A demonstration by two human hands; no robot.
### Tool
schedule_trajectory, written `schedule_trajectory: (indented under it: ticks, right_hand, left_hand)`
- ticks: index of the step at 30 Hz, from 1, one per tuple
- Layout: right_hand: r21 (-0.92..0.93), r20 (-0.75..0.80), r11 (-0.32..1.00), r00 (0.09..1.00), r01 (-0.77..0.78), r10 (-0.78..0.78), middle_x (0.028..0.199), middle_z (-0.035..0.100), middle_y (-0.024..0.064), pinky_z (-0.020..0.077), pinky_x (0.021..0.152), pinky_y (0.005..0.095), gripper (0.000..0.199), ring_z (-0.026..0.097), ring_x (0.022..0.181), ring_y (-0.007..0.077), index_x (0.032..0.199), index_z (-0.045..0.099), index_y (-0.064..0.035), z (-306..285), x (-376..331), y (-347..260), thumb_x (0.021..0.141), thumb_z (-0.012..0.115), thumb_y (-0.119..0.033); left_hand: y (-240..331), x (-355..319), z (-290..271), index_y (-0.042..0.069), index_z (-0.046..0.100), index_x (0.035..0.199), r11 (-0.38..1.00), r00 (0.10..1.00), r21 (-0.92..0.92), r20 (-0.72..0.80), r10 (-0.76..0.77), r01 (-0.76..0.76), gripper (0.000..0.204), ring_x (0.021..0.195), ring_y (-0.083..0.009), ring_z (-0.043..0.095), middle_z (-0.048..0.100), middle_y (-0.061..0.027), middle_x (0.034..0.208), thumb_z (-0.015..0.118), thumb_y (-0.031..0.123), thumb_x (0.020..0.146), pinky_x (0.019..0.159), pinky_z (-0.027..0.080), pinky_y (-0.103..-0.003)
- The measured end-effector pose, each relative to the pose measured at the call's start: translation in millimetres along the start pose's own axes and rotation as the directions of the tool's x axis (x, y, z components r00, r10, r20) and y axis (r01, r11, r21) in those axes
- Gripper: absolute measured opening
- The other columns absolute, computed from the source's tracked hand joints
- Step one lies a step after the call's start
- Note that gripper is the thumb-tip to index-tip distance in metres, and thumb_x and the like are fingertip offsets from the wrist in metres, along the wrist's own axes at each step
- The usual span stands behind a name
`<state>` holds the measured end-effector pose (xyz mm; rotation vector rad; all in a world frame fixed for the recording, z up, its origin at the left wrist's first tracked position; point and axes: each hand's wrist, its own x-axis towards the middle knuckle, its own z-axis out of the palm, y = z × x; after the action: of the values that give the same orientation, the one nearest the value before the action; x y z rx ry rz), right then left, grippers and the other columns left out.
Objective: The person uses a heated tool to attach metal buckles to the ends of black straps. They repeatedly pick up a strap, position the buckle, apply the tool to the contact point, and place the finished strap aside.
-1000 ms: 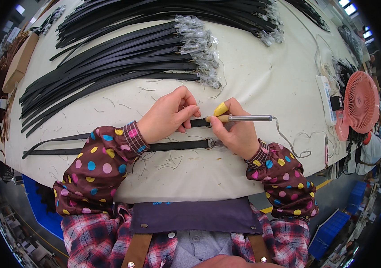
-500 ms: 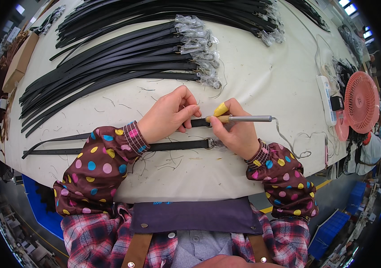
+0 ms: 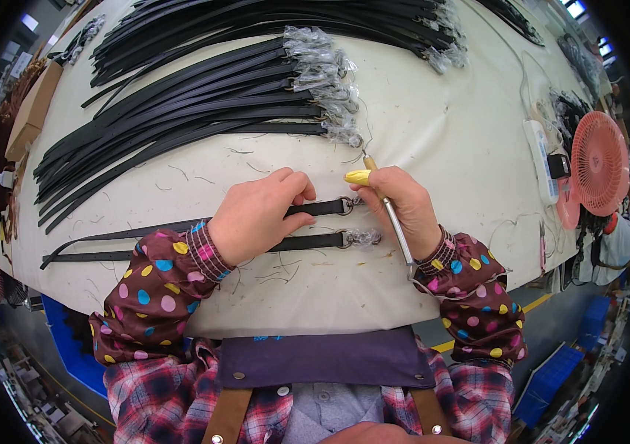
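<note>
Two narrow black straps lie side by side in front of me. My left hand (image 3: pixel 259 214) is curled over the upper strap (image 3: pixel 326 208), its thumb and forefinger closed at the strap. A metal ring (image 3: pixel 346 206) sits at that strap's right end, close to my right fingertips. My right hand (image 3: pixel 410 209), with a yellow cover on one finger, grips a slim corded pen-shaped tool (image 3: pixel 398 231). Its tan front part points away from me, ending in a thin tip, and its silver barrel points toward my wrist. Below lies the lower strap (image 3: pixel 320 241), its ring end wrapped in clear plastic.
Black straps (image 3: pixel 204 111) with plastic-wrapped ends lie in a row beyond my hands, with another bundle (image 3: pixel 271 26) behind. A power strip (image 3: pixel 542 163) and a pink fan (image 3: pixel 600 163) stand at right. Thread scraps (image 3: pixel 278 268) litter the white table. A cardboard box (image 3: pixel 34 111) is at far left.
The pen-shaped tool has swung from lying crosswise to pointing away from me, its cord now over my right sleeve. My left hand has shifted left and down, leaving more of the upper strap's end visible.
</note>
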<state>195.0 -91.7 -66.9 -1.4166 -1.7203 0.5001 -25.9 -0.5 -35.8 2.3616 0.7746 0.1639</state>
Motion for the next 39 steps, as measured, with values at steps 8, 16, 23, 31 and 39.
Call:
schedule_trajectory:
  ticks: [8,16,23,31,39]
  right_hand:
    - [-0.042,0.117,0.988,0.983,0.147,-0.141,0.081,0.059,0.0095,0.0465,0.065,0.0327,0.026,0.056,0.074,0.0263,0.094,0.061,-0.0032,-5,3,-2,0.073,0.077,0.0]
    - [0.158,0.084,0.981,0.992,-0.11,0.098,0.079,0.061,0.0062,0.046,0.065,0.0239,0.019,0.057,0.07,0.0121,0.095,0.061,-0.0021,-3,1,-8,0.081,0.073,0.0]
    - [0.296,0.123,0.899,0.946,-0.324,0.3,0.078,0.06,-0.001,0.0444,0.066,0.02,0.013,0.052,0.072,0.0036,0.095,0.06,-0.0026,-2,5,-11,0.086,0.069,-0.002]
    - [0.295,0.073,0.903,0.95,-0.312,0.304,0.075,0.064,0.0065,0.048,0.063,0.0238,0.017,0.057,0.066,0.009,0.098,0.061,-0.0019,2,7,-6,0.085,0.071,-0.007]
    - [0.182,-0.012,0.976,0.993,-0.116,0.12,0.077,0.062,0.0106,0.0477,0.062,0.0262,0.013,0.059,0.066,0.0173,0.092,0.061,-0.0018,2,8,-9,0.083,0.07,-0.001]
  left_hand:
    - [4,6,-2,0.011,0.059,0.099,0.999,0.999,-0.023,0.021,0.028,-0.028,0.029,0.083,-0.0226,0.063,0.06,-0.0043,0.091,0.077,0.02,0.077,0.07,0.05,-0.033]
    - [6,24,-9,0.005,0.069,0.088,0.927,0.972,-0.319,0.192,-0.138,0.195,0.018,0.066,-0.0156,0.06,0.067,-0.0055,0.075,0.072,0.022,0.085,0.064,0.048,-0.029]
    - [-16,26,-6,0.003,0.071,0.097,0.892,0.984,-0.437,0.17,-0.046,0.117,0.021,0.07,-0.0158,0.063,0.07,-0.0093,0.078,0.064,0.023,0.092,0.068,0.05,-0.029]
    - [-3,25,-21,0.001,0.066,0.111,0.909,0.917,-0.361,0.395,-0.052,0.207,0.026,0.08,-0.0088,0.061,0.07,-0.0041,0.086,0.053,0.02,0.099,0.076,0.049,-0.024]
    - [-14,20,-8,0.003,0.068,0.105,0.887,0.967,-0.455,0.252,0.04,0.082,0.027,0.067,-0.0137,0.059,0.07,-0.0051,0.079,0.055,0.025,0.097,0.065,0.048,-0.029]
